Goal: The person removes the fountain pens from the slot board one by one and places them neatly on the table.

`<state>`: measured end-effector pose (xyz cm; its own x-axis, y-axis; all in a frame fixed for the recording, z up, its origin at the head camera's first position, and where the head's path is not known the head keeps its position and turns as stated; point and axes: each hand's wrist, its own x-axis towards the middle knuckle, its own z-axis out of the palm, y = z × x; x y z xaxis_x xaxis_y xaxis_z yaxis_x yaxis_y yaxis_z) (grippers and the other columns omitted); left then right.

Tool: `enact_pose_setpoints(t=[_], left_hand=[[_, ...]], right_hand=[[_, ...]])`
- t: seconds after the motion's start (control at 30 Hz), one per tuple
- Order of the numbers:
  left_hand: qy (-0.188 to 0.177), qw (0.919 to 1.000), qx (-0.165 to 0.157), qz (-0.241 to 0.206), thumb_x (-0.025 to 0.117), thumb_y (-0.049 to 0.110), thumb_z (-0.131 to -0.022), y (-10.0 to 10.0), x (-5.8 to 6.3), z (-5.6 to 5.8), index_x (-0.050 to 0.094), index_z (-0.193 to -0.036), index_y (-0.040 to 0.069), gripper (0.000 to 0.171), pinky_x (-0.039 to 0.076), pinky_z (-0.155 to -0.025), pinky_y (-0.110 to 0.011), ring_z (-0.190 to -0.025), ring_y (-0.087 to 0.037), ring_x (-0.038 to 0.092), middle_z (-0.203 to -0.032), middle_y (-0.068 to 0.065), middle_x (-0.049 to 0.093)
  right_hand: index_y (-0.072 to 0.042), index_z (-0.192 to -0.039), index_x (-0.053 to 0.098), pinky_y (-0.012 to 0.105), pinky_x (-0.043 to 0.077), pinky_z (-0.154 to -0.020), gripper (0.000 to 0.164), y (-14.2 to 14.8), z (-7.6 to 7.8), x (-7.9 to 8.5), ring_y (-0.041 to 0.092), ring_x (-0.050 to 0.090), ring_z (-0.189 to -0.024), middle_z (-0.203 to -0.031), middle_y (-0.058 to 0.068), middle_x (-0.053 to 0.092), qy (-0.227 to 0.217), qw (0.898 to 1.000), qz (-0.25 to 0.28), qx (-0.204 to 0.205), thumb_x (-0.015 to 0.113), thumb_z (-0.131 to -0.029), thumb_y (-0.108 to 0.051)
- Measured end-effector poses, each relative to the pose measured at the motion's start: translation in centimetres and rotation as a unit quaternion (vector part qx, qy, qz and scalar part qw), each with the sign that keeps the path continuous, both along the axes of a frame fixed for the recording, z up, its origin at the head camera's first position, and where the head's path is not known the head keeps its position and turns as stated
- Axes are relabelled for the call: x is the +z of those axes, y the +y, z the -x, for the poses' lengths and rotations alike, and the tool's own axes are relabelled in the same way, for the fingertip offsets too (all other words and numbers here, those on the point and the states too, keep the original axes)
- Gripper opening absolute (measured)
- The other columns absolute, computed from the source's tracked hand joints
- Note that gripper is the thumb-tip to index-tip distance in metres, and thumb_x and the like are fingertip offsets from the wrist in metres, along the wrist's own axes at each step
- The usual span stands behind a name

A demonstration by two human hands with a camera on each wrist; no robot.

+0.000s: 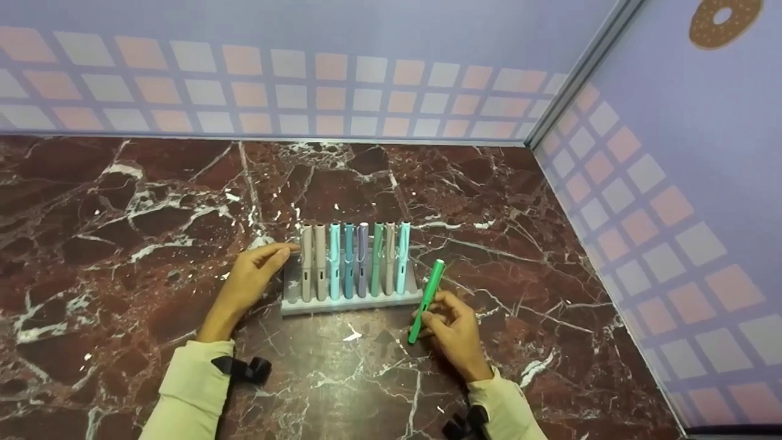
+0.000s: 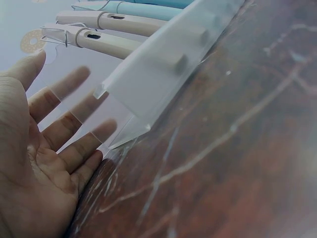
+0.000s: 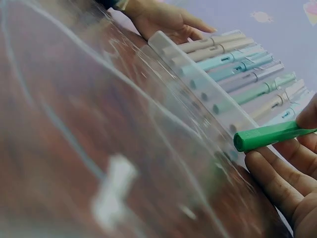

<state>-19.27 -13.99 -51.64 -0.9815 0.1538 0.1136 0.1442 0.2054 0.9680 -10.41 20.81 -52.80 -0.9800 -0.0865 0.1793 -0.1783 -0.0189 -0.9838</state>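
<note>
At the bottom of the frame we see two pale sleeves [image 1: 195,385] with dark wrist mounts [image 1: 247,370]. Right of centre, the right hand [image 1: 455,330] pinches a green pen [image 1: 426,301] between thumb and fingers, tilted and apart from the clear stand [image 1: 360,304]. We judge the pen light, stiff and smooth, probably plastic, so it could roll in a loose pinch; its barrel looks the best place to hold. Left of centre, the left hand [image 1: 247,281] grips nothing: its fingers spread straight at the stand's left end, though we cannot tell how firmly they touch. The stand, mid-frame, looks light and rigid, and is best steadied by its ends. Eight pens [image 1: 349,263] line it. Beyond the marbled table [image 1: 342,195] rises a checked wall [image 1: 372,30].
</note>
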Motion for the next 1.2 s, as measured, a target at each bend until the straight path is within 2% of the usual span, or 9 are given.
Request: enact_pose_setpoints(t=[0.1,0.4,0.53,0.63,0.7,0.87,0.93,1.03,1.2], left_hand=[[0.009,0.9999,0.006,0.000,0.056,0.013,-0.103,0.5,0.1,0.0,0.070,-0.121,0.000,0.026,0.044,-0.101,-0.022,-0.114,-0.012,0.061,-0.125,-0.016,0.069],[0.041,0.9991,-0.005,-0.006,0.055,0.012,-0.103,2.2,0.4,0.4,0.070,-0.120,-0.001,0.026,0.047,-0.103,-0.030,-0.116,-0.028,0.064,-0.122,-0.017,0.070],[0.055,0.9983,-0.012,-0.013,0.056,0.012,-0.102,3.6,0.3,0.9,0.071,-0.118,-0.001,0.025,0.054,-0.082,-0.028,-0.098,-0.031,0.066,-0.113,-0.020,0.071],[0.057,0.9979,-0.018,-0.025,0.057,0.011,-0.102,4.9,0.1,1.4,0.071,-0.118,-0.002,0.025,0.052,-0.067,-0.023,-0.087,-0.029,0.063,-0.108,-0.021,0.070],[0.057,0.9976,-0.028,-0.029,0.056,0.010,-0.102,6.0,0.0,1.8,0.070,-0.118,-0.003,0.025,0.051,-0.064,-0.023,-0.087,-0.030,0.063,-0.109,-0.022,0.070],[0.052,0.9961,-0.062,-0.035,0.053,0.009,-0.103,8.4,0.2,2.9,0.068,-0.120,-0.006,0.027,0.048,-0.067,-0.025,-0.089,-0.042,0.061,-0.114,-0.025,0.070],[0.046,0.9959,-0.070,-0.035,0.053,0.010,-0.103,8.9,0.4,3.1,0.067,-0.121,-0.007,0.028,0.048,-0.074,-0.024,-0.095,-0.045,0.061,-0.117,-0.025,0.069],[0.041,0.9953,-0.081,-0.034,0.054,0.011,-0.103,9.4,1.9,2.6,0.067,-0.121,-0.007,0.028,0.049,-0.084,-0.025,-0.102,-0.046,0.062,-0.119,-0.025,0.068],[0.045,0.9932,-0.097,-0.045,0.053,0.009,-0.102,10.0,3.7,1.7,0.065,-0.121,-0.009,0.029,0.053,-0.095,-0.041,-0.107,-0.046,0.063,-0.119,-0.028,0.067]], right_hand=[[0.020,-0.100,0.053,0.040,0.062,-0.060,0.014,-0.1,0.3,0.2,0.018,0.072,-0.069,-0.088,0.040,0.063,0.001,1.000,-0.011,0.007,0.058,-0.091,0.011],[0.020,-0.098,0.052,0.038,0.062,-0.059,0.011,-0.1,0.6,0.6,0.017,0.073,-0.067,-0.086,0.040,0.062,0.008,0.999,-0.017,0.041,0.057,-0.090,0.013],[0.020,-0.099,0.053,0.037,0.062,-0.058,0.012,-0.1,0.5,0.6,0.016,0.072,-0.067,-0.086,0.040,0.063,0.019,0.997,-0.020,0.065,0.059,-0.092,0.011],[0.020,-0.098,0.054,0.038,0.061,-0.057,0.011,0.1,0.4,0.9,0.017,0.072,-0.067,-0.085,0.039,0.063,0.022,0.996,-0.028,0.078,0.058,-0.092,0.012],[0.019,-0.098,0.055,0.039,0.061,-0.057,0.009,0.2,0.2,1.1,0.018,0.073,-0.066,-0.085,0.037,0.063,0.019,0.996,-0.035,0.077,0.058,-0.092,0.012],[0.016,-0.097,0.057,0.039,0.061,-0.054,0.008,0.0,-0.6,1.5,0.017,0.072,-0.064,-0.084,0.032,0.064,-0.006,0.996,-0.053,0.065,0.058,-0.090,0.013],[0.016,-0.098,0.057,0.039,0.061,-0.054,0.008,-0.4,-0.9,1.6,0.016,0.072,-0.064,-0.084,0.032,0.064,-0.012,0.996,-0.057,0.067,0.059,-0.090,0.013],[0.015,-0.098,0.057,0.040,0.061,-0.055,0.009,-1.0,-1.2,1.7,0.017,0.072,-0.065,-0.086,0.032,0.065,-0.015,0.995,-0.058,0.075,0.060,-0.089,0.013],[0.016,-0.097,0.057,0.039,0.061,-0.056,0.011,-2.3,-1.5,1.7,0.015,0.072,-0.066,-0.088,0.031,0.064,-0.014,0.995,-0.055,0.083,0.061,-0.088,0.014]])
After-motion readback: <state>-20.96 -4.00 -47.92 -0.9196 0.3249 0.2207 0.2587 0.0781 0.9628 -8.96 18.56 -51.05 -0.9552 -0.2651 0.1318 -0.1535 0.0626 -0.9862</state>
